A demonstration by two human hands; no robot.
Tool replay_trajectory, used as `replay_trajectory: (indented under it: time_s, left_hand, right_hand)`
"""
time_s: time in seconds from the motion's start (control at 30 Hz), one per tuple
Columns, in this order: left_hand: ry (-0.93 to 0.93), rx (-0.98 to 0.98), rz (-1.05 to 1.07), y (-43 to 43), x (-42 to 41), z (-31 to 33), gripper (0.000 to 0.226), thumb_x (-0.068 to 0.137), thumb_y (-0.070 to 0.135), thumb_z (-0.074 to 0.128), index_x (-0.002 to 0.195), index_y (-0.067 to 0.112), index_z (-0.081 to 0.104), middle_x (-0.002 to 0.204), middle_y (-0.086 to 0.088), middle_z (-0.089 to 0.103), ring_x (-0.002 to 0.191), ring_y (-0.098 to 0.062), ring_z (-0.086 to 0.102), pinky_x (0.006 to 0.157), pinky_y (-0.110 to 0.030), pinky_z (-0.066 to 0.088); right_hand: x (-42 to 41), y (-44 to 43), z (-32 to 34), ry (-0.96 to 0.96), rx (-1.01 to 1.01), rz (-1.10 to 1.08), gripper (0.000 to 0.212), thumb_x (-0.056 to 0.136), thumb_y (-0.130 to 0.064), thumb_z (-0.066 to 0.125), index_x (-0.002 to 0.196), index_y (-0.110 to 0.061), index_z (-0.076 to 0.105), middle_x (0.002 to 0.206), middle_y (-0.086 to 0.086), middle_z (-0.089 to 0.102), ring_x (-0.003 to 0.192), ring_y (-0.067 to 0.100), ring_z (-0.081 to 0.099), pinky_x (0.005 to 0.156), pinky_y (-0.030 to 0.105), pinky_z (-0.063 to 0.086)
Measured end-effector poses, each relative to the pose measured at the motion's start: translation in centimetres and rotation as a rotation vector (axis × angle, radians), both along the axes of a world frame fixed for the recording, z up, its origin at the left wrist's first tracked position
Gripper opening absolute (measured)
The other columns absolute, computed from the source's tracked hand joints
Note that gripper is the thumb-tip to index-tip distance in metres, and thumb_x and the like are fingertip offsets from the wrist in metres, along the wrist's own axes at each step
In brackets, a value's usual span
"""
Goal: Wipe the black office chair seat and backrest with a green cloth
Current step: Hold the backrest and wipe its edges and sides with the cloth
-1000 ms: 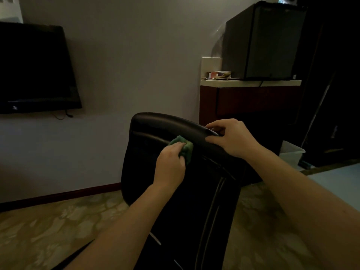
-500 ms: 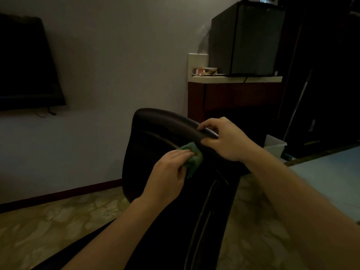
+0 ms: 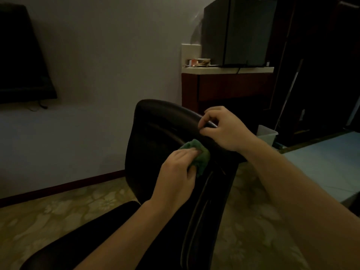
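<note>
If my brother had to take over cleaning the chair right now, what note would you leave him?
Left hand: holds the bunched green cloth against the upper part of the backrest, just below its top edge.
Right hand: grips the backrest's top edge, steadying it.
Done: wiping is under way near the top of the backrest; how much is already clean cannot be seen.
Left: probably the lower backrest and the seat, where the cloth is not now.
</note>
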State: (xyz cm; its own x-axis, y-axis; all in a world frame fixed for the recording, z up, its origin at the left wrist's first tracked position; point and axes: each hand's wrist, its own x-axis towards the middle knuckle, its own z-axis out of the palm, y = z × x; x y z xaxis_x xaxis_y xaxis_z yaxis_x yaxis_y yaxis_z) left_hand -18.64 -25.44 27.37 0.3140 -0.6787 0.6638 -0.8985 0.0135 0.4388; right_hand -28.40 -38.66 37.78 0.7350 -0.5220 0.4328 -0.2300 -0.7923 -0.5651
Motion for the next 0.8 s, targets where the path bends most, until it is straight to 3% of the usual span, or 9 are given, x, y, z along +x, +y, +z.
replay_trajectory:
  time_s: [0.1, 0.23, 0.4, 0.5, 0.67, 0.8]
  left_hand:
    - [-0.038, 0.031, -0.035, 0.5, -0.4, -0.3, 0.042, 0.094, 0.005, 0.06, 0.134, 0.015, 0.06, 0.136, 0.003, 0.061, 0.13, -0.01, 0.049, 0.115, -0.02, 0.031]
    - [-0.087, 0.06, -0.061, 0.4, 1.4, 0.8, 0.041, 0.094, 0.005, 0.06, 0.134, 0.015, 0.06, 0.133, 0.001, 0.062, 0.126, -0.013, 0.054, 0.111, -0.032, 0.042]
    - [0.09, -0.017, 0.01, -0.7, 3.1, 2.2, 0.041, 0.097, 0.007, 0.056, 0.137, 0.018, 0.057, 0.134, 0.001, 0.061, 0.122, -0.01, 0.055, 0.108, -0.026, 0.045]
    - [0.108, -0.035, 0.002, -1.1, 2.1, 1.4, 0.041, 0.097, 0.008, 0.057, 0.137, 0.017, 0.057, 0.134, 0.001, 0.061, 0.123, -0.006, 0.053, 0.109, -0.026, 0.043]
    - [-0.038, -0.06, 0.005, -0.5, -0.9, -1.5, 0.04, 0.089, 0.002, 0.063, 0.128, 0.012, 0.065, 0.13, 0.002, 0.064, 0.126, -0.009, 0.052, 0.113, -0.023, 0.036]
    - [-0.15, -0.027, -0.015, -0.5, 0.2, -1.2, 0.039, 0.089, 0.001, 0.062, 0.126, 0.013, 0.067, 0.129, 0.0, 0.066, 0.125, -0.013, 0.057, 0.11, -0.033, 0.044]
  right_hand:
    - [-0.3, 0.1, 0.0, -0.01, -0.014, 0.074, 0.019, 0.088, -0.009, 0.066, 0.084, -0.027, 0.069, 0.131, -0.012, 0.051, 0.117, 0.002, 0.043, 0.096, 0.022, 0.03]
    - [-0.6, -0.3, -0.4, 0.024, 0.061, 0.157, 0.022, 0.09, -0.001, 0.061, 0.088, -0.02, 0.071, 0.121, -0.016, 0.059, 0.116, 0.001, 0.048, 0.088, 0.013, 0.033]
    - [-0.4, -0.7, -0.6, 0.007, 0.068, 0.178, 0.021, 0.091, 0.0, 0.06, 0.091, -0.018, 0.071, 0.122, -0.013, 0.062, 0.115, 0.002, 0.052, 0.087, 0.012, 0.036]
    - [-0.4, -0.9, -0.7, -0.009, 0.078, 0.187, 0.021, 0.091, 0.0, 0.06, 0.089, -0.018, 0.071, 0.12, -0.014, 0.063, 0.107, -0.005, 0.053, 0.08, 0.008, 0.036]
    - [0.2, -1.7, -0.9, -0.025, 0.071, 0.167, 0.023, 0.09, 0.0, 0.06, 0.087, -0.02, 0.071, 0.115, -0.02, 0.062, 0.102, -0.01, 0.052, 0.08, 0.005, 0.033]
    - [0.5, -2.1, -1.0, -0.044, 0.074, 0.182, 0.02, 0.09, 0.0, 0.06, 0.089, -0.017, 0.071, 0.111, -0.018, 0.065, 0.098, -0.014, 0.053, 0.076, 0.004, 0.038]
